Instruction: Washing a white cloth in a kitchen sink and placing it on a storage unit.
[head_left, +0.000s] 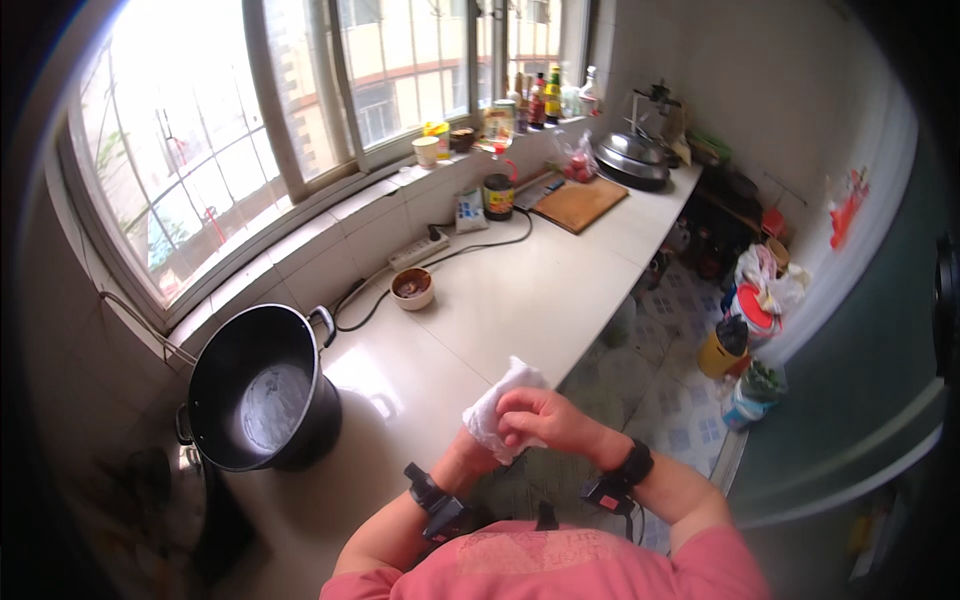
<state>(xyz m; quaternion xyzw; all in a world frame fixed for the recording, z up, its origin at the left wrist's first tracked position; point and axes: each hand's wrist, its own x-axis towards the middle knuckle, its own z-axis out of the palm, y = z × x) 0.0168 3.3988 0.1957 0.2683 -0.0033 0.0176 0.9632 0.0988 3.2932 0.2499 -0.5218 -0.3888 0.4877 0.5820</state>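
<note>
A crumpled white cloth or paper towel (517, 379) is between my two hands, in front of my chest at the counter's front edge. My left hand (480, 450) lies beneath it, its fingers mostly covered by the white piece. From the right, my right hand (536, 420) rests on top with curled fingers pressed to it. Each wrist wears a black strap with a small device. To the left, a large black two-handled pot (274, 397) sits tilted on the counter, with a whitish patch on its inner bottom. A small bowl (412, 289) with dark reddish-brown contents stands farther back.
Along the wall are a power strip (418, 250) with a black cable, a blue-and-white packet (471, 211) and a dark jar with a red top (499, 196). A wooden cutting board (581, 203) and a lidded metal pan (634, 159) stand farther right. Bins and bags line the floor.
</note>
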